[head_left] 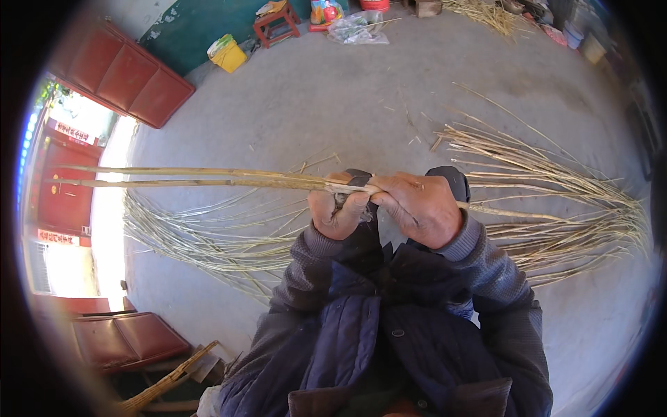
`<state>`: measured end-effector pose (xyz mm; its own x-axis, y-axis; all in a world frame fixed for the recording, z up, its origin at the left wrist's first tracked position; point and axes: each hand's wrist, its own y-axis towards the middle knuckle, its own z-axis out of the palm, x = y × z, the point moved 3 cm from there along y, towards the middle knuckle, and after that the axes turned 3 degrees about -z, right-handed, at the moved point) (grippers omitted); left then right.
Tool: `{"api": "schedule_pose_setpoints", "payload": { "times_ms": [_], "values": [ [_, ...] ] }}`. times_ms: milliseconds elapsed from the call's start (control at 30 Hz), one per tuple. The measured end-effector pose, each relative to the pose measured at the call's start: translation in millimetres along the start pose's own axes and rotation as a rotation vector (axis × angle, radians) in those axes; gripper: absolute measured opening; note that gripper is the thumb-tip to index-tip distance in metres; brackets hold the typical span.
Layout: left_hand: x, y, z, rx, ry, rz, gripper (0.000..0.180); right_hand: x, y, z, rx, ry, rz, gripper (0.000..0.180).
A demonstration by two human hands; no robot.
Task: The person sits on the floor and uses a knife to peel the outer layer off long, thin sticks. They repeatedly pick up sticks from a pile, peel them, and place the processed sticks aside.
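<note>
A long tan stalk, like a reed or cane [278, 182], lies across in front of my chest. To the left it runs as two separate strips; to the right a single thin length shows beyond my fist. My left hand [335, 215] is closed around it where the strips meet, with something small and dark grey at the fingers that I cannot make out. Close beside it, my right hand [420, 208] grips the stalk with the thumb and curled fingers. The two hands almost touch.
Spread stalks lie on the concrete floor at right [556, 187], and a bundle of thinner strips [208, 240] at left. A yellow bucket [229, 57], a small red stool [276, 24] and a plastic bag [358, 29] stand farther off. Red padded seats [128, 340] and a bright doorway are at left.
</note>
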<state>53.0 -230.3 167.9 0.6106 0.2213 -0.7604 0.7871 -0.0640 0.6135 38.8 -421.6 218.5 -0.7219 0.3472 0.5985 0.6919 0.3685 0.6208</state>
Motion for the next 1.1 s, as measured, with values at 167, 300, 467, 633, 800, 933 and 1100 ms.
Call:
{"api": "schedule_pose_setpoints", "payload": {
  "times_ms": [167,300,467,633,800,933,1100],
  "values": [
    [16.0,-4.7,-27.3,-0.003,0.134,0.035,0.02,-15.1,-10.2,-10.9,0.066,-0.022,0.032,0.019],
    [6.5,-7.0,-4.6,0.035,0.085,0.034,0.029,-3.8,-5.5,3.7,0.048,0.023,0.012,0.018],
    [13.4,-5.3,-24.4,-0.045,-0.169,-0.243,0.035,-10.3,-9.2,-6.2,0.107,-0.025,0.057,0.018],
    [5.2,-5.0,2.0,0.019,0.032,0.033,0.034,-4.2,-6.8,0.1,0.053,0.031,0.05,0.016],
    [-8.1,7.4,-9.8,0.012,-0.038,-0.076,0.032,-11.6,-9.1,-6.6,0.061,0.029,0.037,0.016],
    [1.7,-11.7,7.9,0.078,0.214,0.136,0.036,-9.6,-12.5,3.6,0.054,0.054,0.031,0.02],
    [4.2,-9.7,7.1,0.016,0.054,0.006,0.036,-8.1,-8.4,4.8,0.052,0.01,0.037,0.019]
  ]
}}
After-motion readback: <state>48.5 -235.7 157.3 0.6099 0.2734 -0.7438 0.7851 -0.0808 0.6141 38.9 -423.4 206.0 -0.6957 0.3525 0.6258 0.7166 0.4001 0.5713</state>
